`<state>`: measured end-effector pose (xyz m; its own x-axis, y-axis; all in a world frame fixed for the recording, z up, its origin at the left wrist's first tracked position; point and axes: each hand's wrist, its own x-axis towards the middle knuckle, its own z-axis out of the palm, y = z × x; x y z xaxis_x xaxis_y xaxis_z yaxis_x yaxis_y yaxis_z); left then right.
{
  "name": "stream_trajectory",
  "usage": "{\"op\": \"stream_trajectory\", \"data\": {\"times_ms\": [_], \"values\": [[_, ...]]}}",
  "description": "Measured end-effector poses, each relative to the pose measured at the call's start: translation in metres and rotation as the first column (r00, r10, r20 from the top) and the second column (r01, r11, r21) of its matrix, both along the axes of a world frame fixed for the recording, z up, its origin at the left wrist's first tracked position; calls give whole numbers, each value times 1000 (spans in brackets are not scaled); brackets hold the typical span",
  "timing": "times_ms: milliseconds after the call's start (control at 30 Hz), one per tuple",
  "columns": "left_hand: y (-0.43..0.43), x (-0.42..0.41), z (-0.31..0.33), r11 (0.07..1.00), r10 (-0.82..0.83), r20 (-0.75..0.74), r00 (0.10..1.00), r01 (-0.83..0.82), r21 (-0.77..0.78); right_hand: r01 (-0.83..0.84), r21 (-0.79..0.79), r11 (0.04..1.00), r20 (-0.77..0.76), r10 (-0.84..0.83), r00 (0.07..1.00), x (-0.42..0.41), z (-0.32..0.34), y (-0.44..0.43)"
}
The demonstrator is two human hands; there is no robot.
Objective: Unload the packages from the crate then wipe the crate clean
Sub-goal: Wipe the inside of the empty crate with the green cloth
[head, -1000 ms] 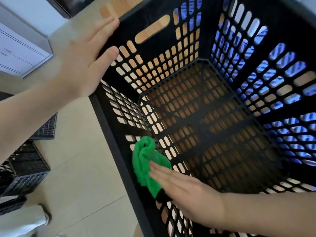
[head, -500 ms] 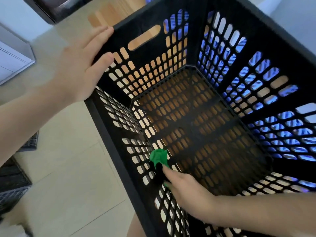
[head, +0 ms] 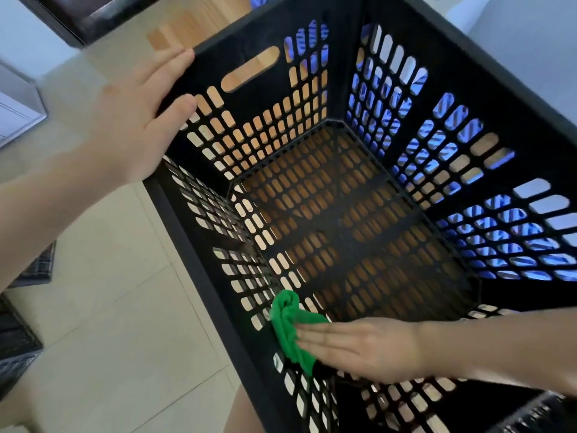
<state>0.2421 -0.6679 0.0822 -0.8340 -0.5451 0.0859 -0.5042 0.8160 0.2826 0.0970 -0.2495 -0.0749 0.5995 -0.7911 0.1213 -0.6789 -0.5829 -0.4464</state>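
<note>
Since half a second ago, the right hand [head: 365, 351] has flattened out and slid the green cloth [head: 285, 326] up the near-left wall of the crate [head: 193, 260].

On the left, pale square floor tiles [head: 109, 323] run under a stack of dark slotted crates [head: 15, 332] at the frame's edge. The left hand [head: 125, 120] braces the crate's far-left corner, fingers straight along the outside and thumb over the rim, not curled round it. The crate is black hard plastic, deep and rectangular. Its walls and base are pierced with rows of rounded slots, and there is a long handle slot in the far wall. A warm wooden surface [head: 193, 23] shows through the base and far wall. The soft, crumpled cloth lies against the near-left wall, pressed there by the right hand's straight, flat fingers. On the right, blue shapes show through the wall slots, too broken up to identify.
</note>
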Motion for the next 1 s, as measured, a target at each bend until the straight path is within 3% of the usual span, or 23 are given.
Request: {"op": "stream_trajectory", "data": {"times_ms": [67,100,133,233,333,533,700,800,900,1000], "values": [[-1,0,0,1000,-3,-7,1000,3,1,-39,33,999,-53,41,998,53,5,-56],[-1,-1,-1,1000,-9,-7,1000,9,-2,11,-3,1000,-66,-12,998,49,-11,-56],[-2,-1,-1,1000,-17,-5,1000,17,-8,-32,83,996,-147,44,988,55,-14,-56],[-4,0,-1,1000,-27,10,1000,27,-10,29,108,994,-182,-9,983,42,-30,-60],[-2,0,0,1000,-20,2,1000,20,8,-36,235,971,-138,70,988,44,-41,-72],[5,2,2,1000,22,29,999,-21,-18,-19,259,966,-177,67,982,31,-31,-84],[4,1,-1,998,16,19,1000,-17,59,148,155,977,-216,-112,970,21,2,-90],[6,2,0,1000,14,65,998,-14,1,307,91,947,-271,-273,923,19,27,-84],[6,2,1,1000,-11,91,996,12,-15,492,64,868,-328,-447,832,20,46,-79],[6,2,2,999,-38,137,990,39,-10,665,139,733,-358,-589,725,24,68,-75]]}}
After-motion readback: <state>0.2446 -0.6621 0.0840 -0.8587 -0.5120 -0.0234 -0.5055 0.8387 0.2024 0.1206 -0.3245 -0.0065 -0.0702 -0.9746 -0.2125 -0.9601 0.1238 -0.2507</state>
